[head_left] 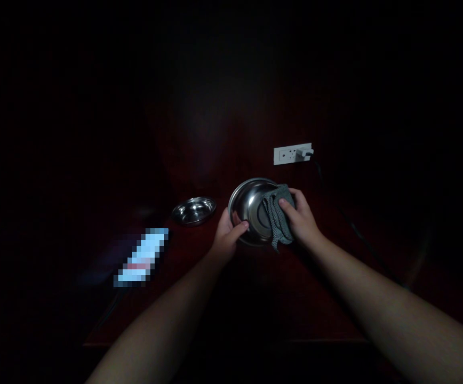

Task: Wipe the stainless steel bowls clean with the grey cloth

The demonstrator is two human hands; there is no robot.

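Note:
A shiny metal bowl [251, 200] is tilted so that its inside faces me. My left hand [228, 234] grips its left rim, thumb over the inside and the other fingers mostly hidden behind. In my right hand [301, 218] is a folded grey-green cloth [281, 213], pinched over the bowl's right rim with the thumb on top. The cloth covers the right side of the bowl, and one corner hangs down. Further left, a second metal bowl [194, 212] rests upright on the dark red table, apart from both hands.
A glowing, pixelated screen [141, 258] lies on the table [255, 298] at the left, with a thin cable by its lower end. On the back wall is a white socket panel [285, 155] with a plug [305, 153]. Its dark cord runs down to the right. The surroundings are very dark.

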